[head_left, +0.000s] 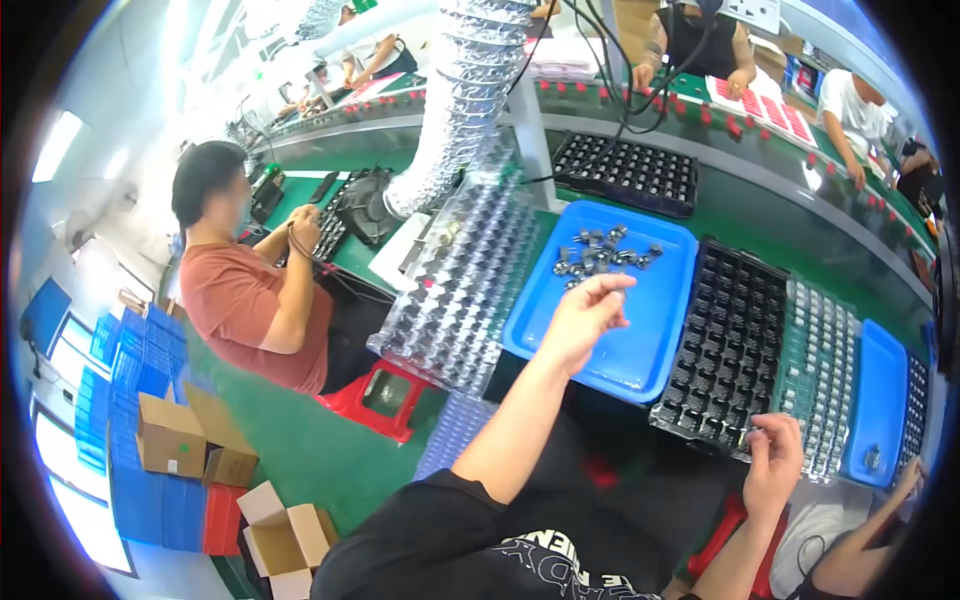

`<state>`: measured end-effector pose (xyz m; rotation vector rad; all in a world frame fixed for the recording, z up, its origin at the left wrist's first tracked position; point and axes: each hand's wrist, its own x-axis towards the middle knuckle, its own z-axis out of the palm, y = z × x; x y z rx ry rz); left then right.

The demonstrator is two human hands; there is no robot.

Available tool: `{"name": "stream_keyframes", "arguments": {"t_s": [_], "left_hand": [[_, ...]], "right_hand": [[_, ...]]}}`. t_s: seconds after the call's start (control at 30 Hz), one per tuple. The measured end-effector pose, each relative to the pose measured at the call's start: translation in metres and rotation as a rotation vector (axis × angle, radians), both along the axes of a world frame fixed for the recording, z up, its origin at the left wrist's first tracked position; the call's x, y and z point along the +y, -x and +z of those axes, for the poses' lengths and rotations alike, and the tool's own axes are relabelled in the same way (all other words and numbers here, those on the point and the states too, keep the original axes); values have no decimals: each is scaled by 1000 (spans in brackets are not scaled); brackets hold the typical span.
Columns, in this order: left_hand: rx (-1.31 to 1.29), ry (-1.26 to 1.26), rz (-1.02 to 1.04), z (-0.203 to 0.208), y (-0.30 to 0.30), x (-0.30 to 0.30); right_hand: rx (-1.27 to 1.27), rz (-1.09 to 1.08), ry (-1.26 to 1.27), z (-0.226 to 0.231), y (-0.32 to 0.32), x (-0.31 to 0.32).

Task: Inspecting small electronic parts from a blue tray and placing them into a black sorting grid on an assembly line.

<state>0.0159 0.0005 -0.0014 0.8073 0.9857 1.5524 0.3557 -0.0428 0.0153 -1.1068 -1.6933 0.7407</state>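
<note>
My left hand (590, 318) is above the blue tray (640, 375), its fingers curled and bent to the right. Whatever they may hold is too small to make out. Just beyond them, a loose heap of small metal parts (598, 250) lies in the tray's far half. My right hand (774, 462) is at the near edge of the black pocketed tray (722, 345). Its thumb and fingers are drawn together, and what may be between them cannot be made out. Rows of small dark pockets cover the black tray.
A clear plastic tray (815, 370) and a second blue tray (878, 400) extend rightward. Left of the near blue tray lies another clear pocketed tray (455, 290), below a silver duct (465, 90). A co-worker (255, 290) sits at left. Another black tray (628, 172) stands behind.
</note>
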Motion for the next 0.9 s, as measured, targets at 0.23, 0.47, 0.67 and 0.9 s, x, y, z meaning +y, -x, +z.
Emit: {"name": "stream_keyframes", "arguments": {"t_s": [0.23,0.47,0.67,0.9], "left_hand": [[-97,-74,-157,22,-23,-50],[-329,-40,-356,18,-41,-79],[-200,-200,-332,10,-56,-90],[-226,-278,-275,2,-61,-89]], "right_hand": [[298,133,226,-15,47,-13],[403,226,17,7,104,-29],[133,96,-247,18,114,-25],[74,97,-326,12,112,-24]]}}
